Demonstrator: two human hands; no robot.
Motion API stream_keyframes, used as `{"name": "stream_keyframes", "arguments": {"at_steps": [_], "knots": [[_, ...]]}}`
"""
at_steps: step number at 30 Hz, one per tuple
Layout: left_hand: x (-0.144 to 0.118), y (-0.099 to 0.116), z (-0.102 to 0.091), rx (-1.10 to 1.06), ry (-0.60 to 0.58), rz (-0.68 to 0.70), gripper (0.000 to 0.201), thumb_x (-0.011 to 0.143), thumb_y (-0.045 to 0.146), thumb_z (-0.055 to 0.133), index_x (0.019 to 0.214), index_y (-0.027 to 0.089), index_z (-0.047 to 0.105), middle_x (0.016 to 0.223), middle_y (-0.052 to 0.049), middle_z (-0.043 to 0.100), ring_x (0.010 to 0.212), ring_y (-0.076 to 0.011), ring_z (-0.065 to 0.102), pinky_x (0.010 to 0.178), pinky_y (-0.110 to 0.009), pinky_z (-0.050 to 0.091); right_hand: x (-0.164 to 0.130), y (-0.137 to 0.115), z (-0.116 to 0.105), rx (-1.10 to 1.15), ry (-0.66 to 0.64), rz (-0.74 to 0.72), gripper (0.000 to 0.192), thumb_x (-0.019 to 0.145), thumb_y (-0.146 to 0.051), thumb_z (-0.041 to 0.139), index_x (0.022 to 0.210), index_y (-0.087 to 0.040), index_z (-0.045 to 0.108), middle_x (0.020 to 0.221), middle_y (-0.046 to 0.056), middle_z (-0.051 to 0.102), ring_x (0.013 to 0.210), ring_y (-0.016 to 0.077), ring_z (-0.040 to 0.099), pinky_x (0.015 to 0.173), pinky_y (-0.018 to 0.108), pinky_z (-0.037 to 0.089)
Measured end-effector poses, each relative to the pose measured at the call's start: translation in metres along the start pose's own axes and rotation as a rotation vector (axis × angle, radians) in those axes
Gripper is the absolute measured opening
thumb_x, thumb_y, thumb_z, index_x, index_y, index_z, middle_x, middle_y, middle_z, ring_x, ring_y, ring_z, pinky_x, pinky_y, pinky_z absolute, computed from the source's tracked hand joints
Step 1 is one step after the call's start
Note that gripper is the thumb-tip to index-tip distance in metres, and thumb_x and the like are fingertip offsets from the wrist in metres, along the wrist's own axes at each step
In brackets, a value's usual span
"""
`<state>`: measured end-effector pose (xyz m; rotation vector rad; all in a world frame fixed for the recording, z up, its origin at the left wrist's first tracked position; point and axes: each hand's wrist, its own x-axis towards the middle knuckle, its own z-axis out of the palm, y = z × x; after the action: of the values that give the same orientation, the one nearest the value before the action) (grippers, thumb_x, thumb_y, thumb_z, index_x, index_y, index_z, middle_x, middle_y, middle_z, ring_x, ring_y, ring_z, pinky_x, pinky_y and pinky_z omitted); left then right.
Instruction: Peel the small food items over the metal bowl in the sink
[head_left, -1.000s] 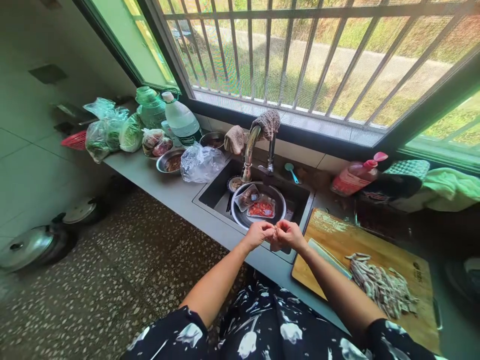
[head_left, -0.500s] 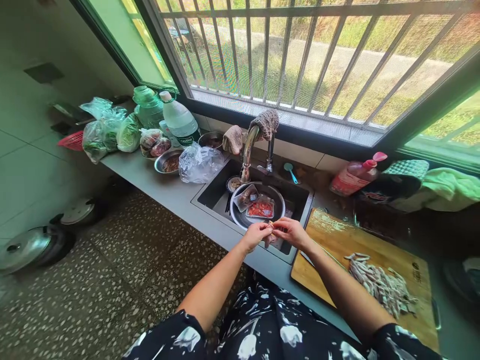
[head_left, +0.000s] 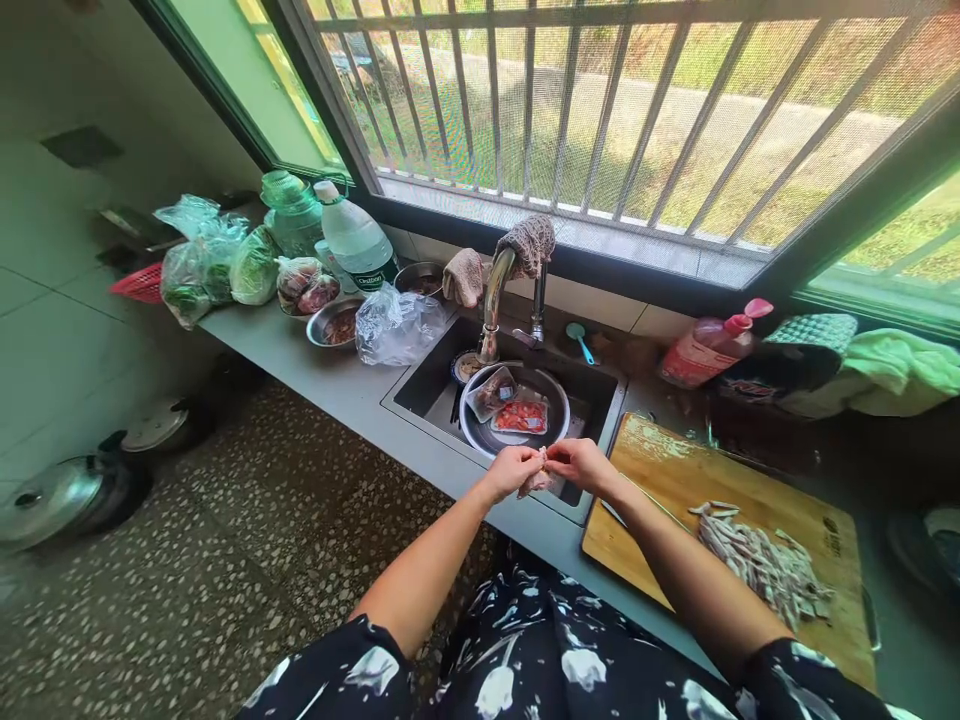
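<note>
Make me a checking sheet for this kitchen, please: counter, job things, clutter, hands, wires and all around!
Surface: grey counter with a sink; wooden board to the sink's right.
Job's things: pink piece, kind unclear; metal bowl in the sink, holding wrapped packs; pale strips on the board.
Clutter: plastic bag, big bottle, pink-capped bottle.
Hands: left hand and right hand both pinch the pink piece.
Cables: nothing seen.
Surroundings: barred window, speckled floor, lidded pot.
</note>
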<state>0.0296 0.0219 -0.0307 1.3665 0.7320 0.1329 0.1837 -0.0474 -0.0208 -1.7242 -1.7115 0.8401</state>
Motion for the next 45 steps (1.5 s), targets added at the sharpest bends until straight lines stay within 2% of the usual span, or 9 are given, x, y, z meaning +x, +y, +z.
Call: {"name": "stream_keyframes", "arguments": {"at_steps": [4,9,17,25,32,35,38,41,45], "knots": [[0.001,-0.001,0.0,0.164,0.014,-0.001,0.036,0.072,0.046,0.05,0.068,0.012,0.057,0.048,0.002,0.053,0.036,-0.0063,0.042,0.036,-0.016,0.029,-0.002,0.0,0.006,0.006,0.011,0.078,0.012,0.069,-0.019,0.052,0.068,-0.015,0.064,0.06,0.0,0.06,0.054,0.0081,0.051,0.05,0.016,0.035],[0.002,-0.004,0.002,0.174,-0.018,0.0,0.036,0.075,0.044,0.045,0.07,0.011,0.058,0.044,0.003,0.05,0.033,-0.0059,0.04,0.035,-0.016,0.028,-0.002,-0.004,0.015,-0.09,0.134,0.133,0.01,0.063,-0.013,0.05,0.059,-0.014,0.058,0.053,-0.002,0.056,0.048,0.0065,0.044,0.046,0.016,0.03],[0.0,0.002,-0.01,0.1,-0.136,0.001,0.033,0.071,0.042,0.051,0.075,0.01,0.06,0.051,0.0,0.055,0.035,-0.0064,0.041,0.034,-0.016,0.028,-0.004,0.002,0.015,0.15,0.152,0.184,0.011,0.063,-0.024,0.052,0.057,-0.015,0.055,0.049,-0.004,0.05,0.046,0.0062,0.039,0.043,0.016,0.029],[0.002,-0.006,-0.014,0.009,-0.103,0.021,0.031,0.07,0.039,0.052,0.075,0.009,0.061,0.056,-0.003,0.056,0.039,-0.007,0.045,0.037,-0.016,0.031,0.0,0.008,0.031,0.24,0.282,0.25,0.011,0.062,-0.025,0.049,0.056,-0.016,0.05,0.05,-0.004,0.048,0.046,0.0071,0.039,0.044,0.018,0.03],[0.01,-0.017,-0.017,0.033,0.0,0.006,0.027,0.067,0.034,0.053,0.073,0.01,0.063,0.057,-0.001,0.056,0.045,-0.0074,0.046,0.043,-0.017,0.032,0.008,0.021,0.048,0.289,0.37,0.312,0.011,0.06,-0.027,0.05,0.054,-0.017,0.05,0.049,-0.004,0.047,0.047,0.0078,0.04,0.044,0.018,0.031],[0.014,-0.021,-0.018,0.052,0.074,-0.034,0.029,0.066,0.038,0.057,0.069,0.009,0.062,0.054,-0.001,0.055,0.044,-0.0072,0.044,0.042,-0.017,0.03,0.012,0.027,0.05,0.409,0.355,0.394,0.01,0.058,-0.027,0.05,0.056,-0.017,0.05,0.047,-0.005,0.047,0.044,0.0077,0.04,0.042,0.018,0.031],[0.013,-0.022,-0.018,-0.032,0.102,-0.056,0.035,0.064,0.043,0.061,0.073,0.009,0.061,0.058,-0.001,0.056,0.044,-0.0066,0.044,0.041,-0.017,0.03,0.013,0.027,0.047,0.696,0.251,0.498,0.011,0.059,-0.028,0.049,0.058,-0.017,0.048,0.045,-0.005,0.047,0.038,0.0069,0.038,0.039,0.018,0.03],[0.009,-0.02,-0.017,-0.185,0.027,-0.058,0.04,0.062,0.045,0.065,0.079,0.01,0.059,0.064,-0.003,0.058,0.047,-0.0072,0.048,0.043,-0.017,0.033,0.012,0.023,0.042,0.91,0.204,0.53,0.014,0.06,-0.03,0.05,0.06,-0.016,0.047,0.048,-0.003,0.05,0.036,0.0057,0.036,0.036,0.018,0.028],[0.006,-0.014,-0.014,-0.347,-0.051,-0.095,0.047,0.061,0.049,0.066,0.084,0.009,0.057,0.069,-0.006,0.059,0.054,-0.0119,0.055,0.044,-0.018,0.036,0.005,0.013,0.036,0.831,0.261,0.506,0.021,0.063,-0.036,0.054,0.063,-0.016,0.05,0.05,-0.002,0.051,0.038,0.0066,0.039,0.037,0.018,0.03]]}}
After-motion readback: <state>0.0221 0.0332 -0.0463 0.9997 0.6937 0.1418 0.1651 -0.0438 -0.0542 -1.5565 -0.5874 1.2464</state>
